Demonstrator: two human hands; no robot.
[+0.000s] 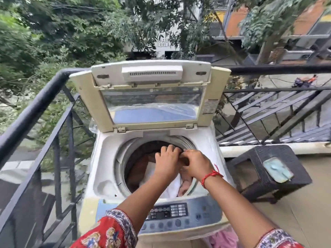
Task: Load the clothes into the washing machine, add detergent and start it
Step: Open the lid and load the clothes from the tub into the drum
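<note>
Step in hand: the clothes were judged to be mid-loading, pressed down into the drum of the cream-white top-loading washing machine [107, 158].
Left hand [165, 161]: it was held over the drum mouth, fingers [168, 149] curled down toward the dark far rim; whether cloth was gripped could not be told.
Right hand [194, 164]: it was set just beside the left, touching it, fingers bent inward over a brown fold; a firm hold could not be confirmed.
Technique: the load would best be spread evenly around the drum and kept below the rim, with no fabric left trailing over the edge.
Clothes [154, 173]: a white piece, a brown piece and a pinkish piece were seen lying loosely bunched inside the drum, under both hands.
Lid [152, 97]: the hinged cream lid with clear window was seen raised upright behind the drum.
Control panel [170, 213]: the blue-grey button panel was seen at the near edge, untouched.
Detergent: none could be identified.
</note>
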